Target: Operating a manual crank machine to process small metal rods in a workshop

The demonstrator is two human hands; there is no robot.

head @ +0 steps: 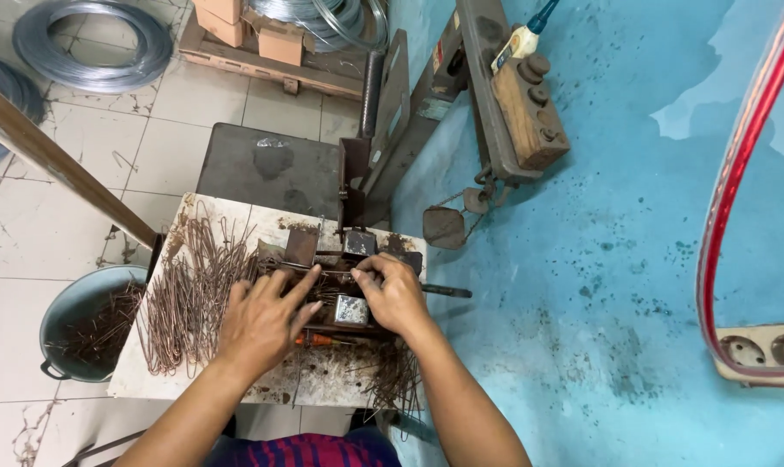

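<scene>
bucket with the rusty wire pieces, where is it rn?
Head view, lower left: the grey-blue bucket sits on the tiled floor, against the left edge of the work board, beside the bent-wire pile.

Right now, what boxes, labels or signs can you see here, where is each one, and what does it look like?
Cardboard boxes: top of view, on a wooden pallet; brown, blocky.
Label: on the grey metal frame leaning at the blue wall; small strip, red and white, print too small to tell.
No screens or signs in view.
</scene>
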